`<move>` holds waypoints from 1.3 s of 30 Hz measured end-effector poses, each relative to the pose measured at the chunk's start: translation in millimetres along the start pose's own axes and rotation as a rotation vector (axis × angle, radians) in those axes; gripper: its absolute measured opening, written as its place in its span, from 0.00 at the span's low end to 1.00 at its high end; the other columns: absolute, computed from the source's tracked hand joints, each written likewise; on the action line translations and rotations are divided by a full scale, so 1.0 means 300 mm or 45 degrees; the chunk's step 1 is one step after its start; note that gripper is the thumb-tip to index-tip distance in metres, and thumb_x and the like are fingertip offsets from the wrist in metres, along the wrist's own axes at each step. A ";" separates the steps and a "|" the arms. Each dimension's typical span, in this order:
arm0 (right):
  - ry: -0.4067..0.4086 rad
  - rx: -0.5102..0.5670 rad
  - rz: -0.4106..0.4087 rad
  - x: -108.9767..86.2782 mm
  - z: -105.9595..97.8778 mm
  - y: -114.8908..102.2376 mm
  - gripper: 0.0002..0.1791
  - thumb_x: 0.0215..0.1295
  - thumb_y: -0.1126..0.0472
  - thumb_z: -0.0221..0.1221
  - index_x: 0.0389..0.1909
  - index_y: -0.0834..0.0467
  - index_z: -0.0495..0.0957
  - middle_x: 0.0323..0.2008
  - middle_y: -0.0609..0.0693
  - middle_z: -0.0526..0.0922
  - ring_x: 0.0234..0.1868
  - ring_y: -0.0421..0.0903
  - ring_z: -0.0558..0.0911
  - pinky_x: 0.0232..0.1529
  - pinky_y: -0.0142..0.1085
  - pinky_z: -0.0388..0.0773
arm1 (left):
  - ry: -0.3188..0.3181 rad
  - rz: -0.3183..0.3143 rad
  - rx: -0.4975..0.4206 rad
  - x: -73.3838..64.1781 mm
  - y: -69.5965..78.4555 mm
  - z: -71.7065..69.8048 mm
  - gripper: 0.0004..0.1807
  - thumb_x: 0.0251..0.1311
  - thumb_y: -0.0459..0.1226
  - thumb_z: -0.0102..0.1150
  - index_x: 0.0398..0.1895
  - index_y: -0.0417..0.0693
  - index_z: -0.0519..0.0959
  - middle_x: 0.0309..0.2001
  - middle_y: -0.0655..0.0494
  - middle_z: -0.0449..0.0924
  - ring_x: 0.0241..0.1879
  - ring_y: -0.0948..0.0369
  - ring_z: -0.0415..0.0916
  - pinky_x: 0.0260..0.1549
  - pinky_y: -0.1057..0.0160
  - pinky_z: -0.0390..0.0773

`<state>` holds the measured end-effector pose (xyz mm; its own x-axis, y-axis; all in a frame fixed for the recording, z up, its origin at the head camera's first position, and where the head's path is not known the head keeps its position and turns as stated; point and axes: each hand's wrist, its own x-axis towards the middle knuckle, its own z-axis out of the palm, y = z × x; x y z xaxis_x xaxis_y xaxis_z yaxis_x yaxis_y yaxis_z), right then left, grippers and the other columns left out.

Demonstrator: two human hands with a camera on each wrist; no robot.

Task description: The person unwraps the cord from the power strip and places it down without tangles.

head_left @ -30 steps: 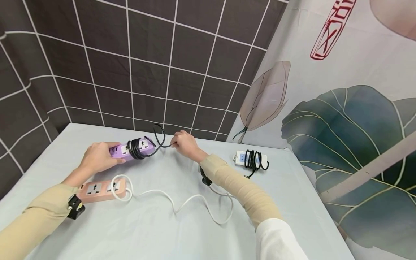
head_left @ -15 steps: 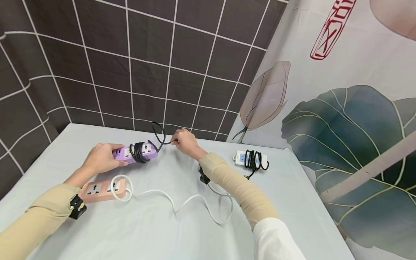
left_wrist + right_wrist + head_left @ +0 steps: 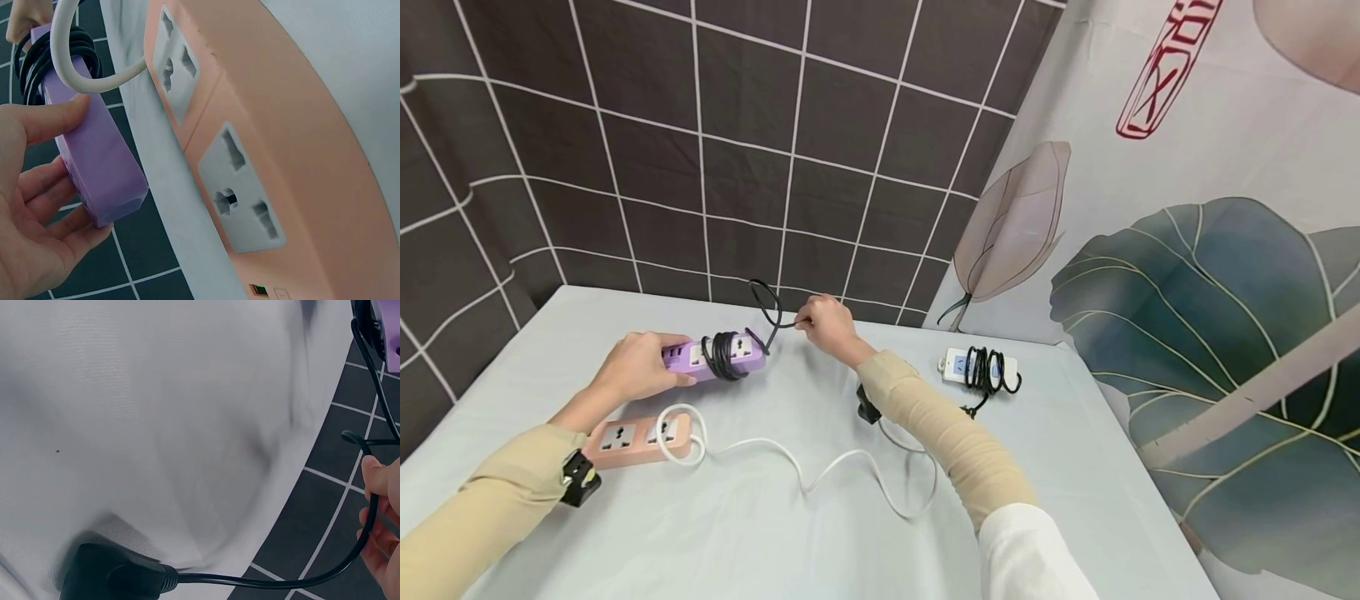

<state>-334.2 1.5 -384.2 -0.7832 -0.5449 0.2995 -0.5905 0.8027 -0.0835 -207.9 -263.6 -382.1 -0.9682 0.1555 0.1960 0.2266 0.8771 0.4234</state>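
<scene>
My left hand [image 3: 642, 367] grips the end of a purple power strip [image 3: 106, 162], thumb on one side and fingers on the other. A black cord [image 3: 722, 357] is coiled several times round the strip's middle. From the coil, a loose loop rises and runs to my right hand [image 3: 827, 322], which pinches the cord between thumb and fingers. Beyond that hand, the cord curves down to a black plug [image 3: 115, 575], seen in the right wrist view; the head view hides it. Just below my left hand lies a peach power strip [image 3: 638, 450].
A white cord [image 3: 805, 483] loops over the peach strip and winds across the pale tabletop [image 3: 760, 550], passing behind my right forearm. To the right, a white power strip [image 3: 955, 367] lies with black cord wound round it. A dark grid-patterned curtain [image 3: 737, 183] hangs at the back.
The purple strip and my left hand have shifted slightly right. My right hand has risen a little, still pinching the cord, and the loose loop has moved up slightly.
</scene>
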 end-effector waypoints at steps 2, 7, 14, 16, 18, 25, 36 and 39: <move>0.010 -0.001 0.021 0.002 0.000 0.000 0.06 0.62 0.57 0.63 0.35 0.50 0.88 0.35 0.44 0.85 0.42 0.44 0.81 0.39 0.34 0.78 | -0.001 0.003 0.000 -0.001 0.001 0.000 0.35 0.38 0.43 0.75 0.52 0.32 0.78 0.35 0.36 0.83 0.28 0.55 0.73 0.25 0.63 0.67; 0.027 -0.013 0.076 0.005 0.000 0.005 0.06 0.62 0.55 0.63 0.35 0.48 0.88 0.37 0.42 0.85 0.42 0.43 0.80 0.39 0.34 0.78 | 0.000 0.014 -0.006 -0.003 0.008 -0.002 0.35 0.38 0.43 0.75 0.52 0.32 0.78 0.36 0.36 0.84 0.28 0.56 0.73 0.25 0.63 0.67; 0.040 -0.021 0.153 0.009 -0.001 0.016 0.07 0.62 0.54 0.63 0.36 0.48 0.88 0.37 0.43 0.85 0.43 0.43 0.80 0.41 0.36 0.78 | 0.010 0.030 -0.017 -0.006 0.015 -0.006 0.34 0.38 0.43 0.75 0.51 0.34 0.79 0.35 0.37 0.84 0.28 0.56 0.72 0.25 0.64 0.67; 0.045 -0.022 0.170 0.011 0.002 0.021 0.07 0.62 0.54 0.63 0.36 0.48 0.88 0.37 0.43 0.85 0.43 0.44 0.80 0.41 0.36 0.79 | 0.009 0.032 -0.021 -0.007 0.018 -0.006 0.34 0.38 0.43 0.75 0.51 0.33 0.79 0.36 0.37 0.84 0.28 0.56 0.72 0.26 0.64 0.67; 0.050 -0.020 0.181 0.015 0.007 0.026 0.07 0.62 0.54 0.63 0.36 0.48 0.88 0.37 0.44 0.85 0.43 0.44 0.80 0.42 0.37 0.79 | 0.008 0.034 -0.026 -0.007 0.021 -0.005 0.34 0.38 0.42 0.75 0.51 0.33 0.79 0.36 0.37 0.84 0.28 0.56 0.72 0.26 0.64 0.67; 0.066 -0.026 0.203 0.025 0.029 0.034 0.06 0.62 0.56 0.63 0.35 0.48 0.88 0.38 0.44 0.85 0.42 0.44 0.80 0.42 0.37 0.79 | -0.005 0.041 -0.050 -0.009 0.037 -0.006 0.34 0.38 0.42 0.75 0.52 0.34 0.79 0.38 0.37 0.84 0.30 0.55 0.74 0.27 0.63 0.69; 0.034 -0.058 0.203 0.032 0.053 0.021 0.06 0.62 0.56 0.63 0.34 0.48 0.88 0.37 0.42 0.85 0.41 0.44 0.81 0.40 0.35 0.79 | -0.032 0.019 -0.120 -0.016 0.051 -0.024 0.36 0.40 0.43 0.75 0.54 0.34 0.78 0.37 0.38 0.84 0.30 0.56 0.74 0.27 0.64 0.70; -0.012 -0.073 0.175 0.029 0.055 0.016 0.06 0.61 0.57 0.63 0.34 0.49 0.88 0.37 0.43 0.85 0.42 0.44 0.81 0.43 0.36 0.79 | -0.036 0.008 -0.121 -0.015 0.053 -0.029 0.36 0.41 0.43 0.75 0.54 0.34 0.77 0.39 0.37 0.83 0.32 0.54 0.75 0.28 0.64 0.70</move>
<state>-347.1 -3.4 -397.6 -0.8578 -0.4307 0.2804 -0.4655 0.8824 -0.0687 -198.9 -254.2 -368.5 -0.9690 0.1746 0.1746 0.2404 0.8292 0.5047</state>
